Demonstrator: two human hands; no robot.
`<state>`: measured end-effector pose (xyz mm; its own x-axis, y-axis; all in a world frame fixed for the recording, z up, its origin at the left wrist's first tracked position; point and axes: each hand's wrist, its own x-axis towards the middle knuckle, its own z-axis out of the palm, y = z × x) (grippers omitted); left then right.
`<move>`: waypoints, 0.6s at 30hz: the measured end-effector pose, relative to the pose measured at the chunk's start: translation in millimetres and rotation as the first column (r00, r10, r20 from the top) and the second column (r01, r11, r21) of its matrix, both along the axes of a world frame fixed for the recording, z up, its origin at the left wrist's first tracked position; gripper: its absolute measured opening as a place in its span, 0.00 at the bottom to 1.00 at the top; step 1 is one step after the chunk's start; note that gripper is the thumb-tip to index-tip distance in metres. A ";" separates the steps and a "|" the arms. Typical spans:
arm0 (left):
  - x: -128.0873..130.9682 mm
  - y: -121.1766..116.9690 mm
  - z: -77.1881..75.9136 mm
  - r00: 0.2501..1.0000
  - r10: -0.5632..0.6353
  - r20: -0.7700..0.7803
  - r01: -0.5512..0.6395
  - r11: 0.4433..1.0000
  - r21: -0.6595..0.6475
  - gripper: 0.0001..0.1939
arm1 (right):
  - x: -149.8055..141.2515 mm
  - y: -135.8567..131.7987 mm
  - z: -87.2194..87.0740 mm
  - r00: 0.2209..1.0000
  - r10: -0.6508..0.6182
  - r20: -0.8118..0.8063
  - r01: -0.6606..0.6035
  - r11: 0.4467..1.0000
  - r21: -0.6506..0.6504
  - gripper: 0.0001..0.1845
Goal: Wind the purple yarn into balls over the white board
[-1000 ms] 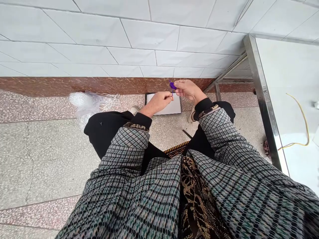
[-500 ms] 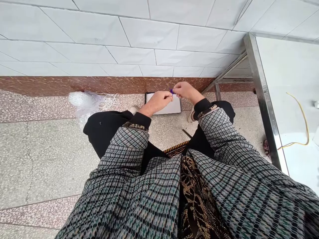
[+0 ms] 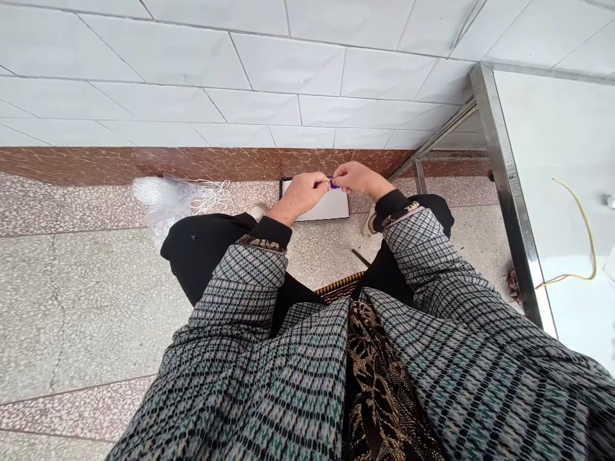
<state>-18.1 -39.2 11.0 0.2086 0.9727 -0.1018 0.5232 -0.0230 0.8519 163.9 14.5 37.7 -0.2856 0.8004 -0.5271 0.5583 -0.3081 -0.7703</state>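
Wall base, work area: a seated person's left hand (image 3: 300, 194) and right hand (image 3: 362, 178) meet above the knees, in front of a brown marble skirting (image 3: 144, 165) below white wall tiles (image 3: 288, 64).

Item in hand: a short purple cord (image 3: 332, 184), held between the two hands. Most of it is hidden by the fingers, so its full length and form cannot be told.

Left hand: fingers (image 3: 321, 184) curled and closed, pinching the cord's left side.

Right hand: thumb and fingers (image 3: 342, 177) closed on the cord from the other side. Exact finger placement cannot be made out.

Hand position: raised and close together, apparently so both can grip so small a piece, with the forearms steadied by the bent posture.

Behind the hands: a white board (image 3: 331, 208) with a dark edge lies on the floor, just beyond and below them. Its pale face likely sets off the purple cord for viewing.

Left of the board: white cords (image 3: 214, 198) trail from a clear plastic bag (image 3: 163, 205), within reach on the floor.

Right side: a stainless steel table frame (image 3: 509, 192) stands beside the person, with a yellow wire (image 3: 579, 237) on its white top.

Underfoot: terrazzo flooring (image 3: 96, 307) and a striped mat (image 3: 339, 286).
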 end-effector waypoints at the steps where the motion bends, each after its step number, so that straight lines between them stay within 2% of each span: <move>1: 2.4 -2.0 0.6 1.000 -0.026 0.017 0.027 1.000 -0.010 0.11 | -1.3 1.2 -0.6 0.991 -0.112 -0.074 0.114 0.993 0.018 0.22; 3: 5.7 -5.1 0.1 0.997 -0.069 0.037 0.070 0.997 -0.035 0.11 | -2.3 1.6 1.5 0.935 -0.242 -0.258 0.243 0.970 -0.026 0.19; 4: 5.9 -6.1 -0.9 0.996 -0.080 0.039 0.082 0.995 -0.054 0.11 | -2.0 0.8 3.7 0.913 -0.242 -0.329 0.233 0.970 -0.066 0.18; 5: 4.9 -6.8 -2.3 0.996 -0.081 0.036 0.084 0.994 -0.074 0.11 | -1.3 -0.6 6.2 0.908 -0.197 -0.371 0.172 0.980 -0.099 0.16; 7: -0.6 -8.0 -5.5 0.998 -0.054 0.015 0.055 0.993 -0.101 0.10 | 0.3 -4.1 10.1 0.930 0.008 -0.368 -0.056 0.991 -0.120 0.13; 9: -9.1 -10.5 -8.4 1.000 0.011 -0.016 -0.012 0.995 -0.097 0.11 | 0.7 -7.6 11.1 0.927 0.258 -0.272 -0.293 0.952 -0.094 0.13; 11: -17.7 -15.5 -10.7 0.996 0.083 -0.032 -0.086 0.991 -0.100 0.11 | -2.0 -11.0 9.2 0.908 0.405 -0.112 -0.411 0.910 -0.044 0.15; 15: -26.3 -32.3 -17.5 0.986 0.164 0.020 -0.159 0.974 -0.164 0.08 | -17.5 -21.0 1.8 0.871 0.471 0.138 -0.478 0.878 0.013 0.17; 17: -26.0 -41.4 -23.1 0.985 0.164 0.048 -0.154 0.974 -0.169 0.07 | -27.1 -27.9 -2.2 0.821 0.507 0.262 -0.528 0.850 0.009 0.20; 18: -25.2 -45.4 -26.2 0.985 0.160 0.061 -0.147 0.974 -0.171 0.08 | -31.2 -31.1 -4.1 0.804 0.490 0.337 -0.537 0.842 0.059 0.22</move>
